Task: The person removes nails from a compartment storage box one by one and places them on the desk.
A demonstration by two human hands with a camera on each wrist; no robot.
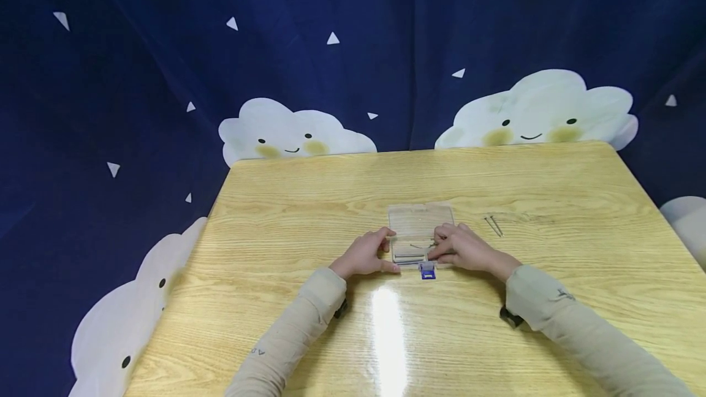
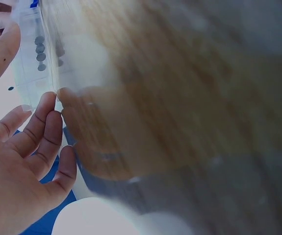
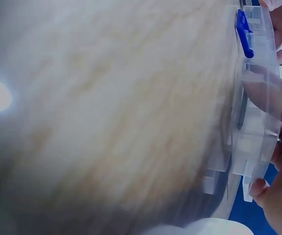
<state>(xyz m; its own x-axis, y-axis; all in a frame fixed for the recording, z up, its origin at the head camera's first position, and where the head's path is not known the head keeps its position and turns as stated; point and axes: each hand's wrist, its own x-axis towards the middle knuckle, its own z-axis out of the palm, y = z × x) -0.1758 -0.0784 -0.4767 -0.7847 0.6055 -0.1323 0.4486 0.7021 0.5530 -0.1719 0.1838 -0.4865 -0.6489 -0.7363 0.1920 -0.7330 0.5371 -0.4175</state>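
Observation:
A clear plastic box (image 1: 407, 266) lies on the table with its lid (image 1: 416, 220) laid back and a blue latch (image 1: 428, 273) at the front. My left hand (image 1: 364, 254) holds the box's left end, thumb at the front corner and forefinger near the hinge. Several long nails (image 1: 408, 257) lie in the left compartment, with a small nail (image 1: 415, 246) behind them. My right hand (image 1: 460, 247) reaches into the right part, its thumb and fingers pinching a small nail (image 1: 432, 245), mostly hidden by the fingers. Through the clear wall, the right wrist view shows the thumb (image 3: 263, 90) inside.
Two loose nails (image 1: 493, 225) lie on the wooden table (image 1: 287, 201) to the right of the lid. Beyond the table's back edge hangs a dark blue curtain (image 1: 386, 48) with white clouds. Light glares off the tabletop in front of the box.

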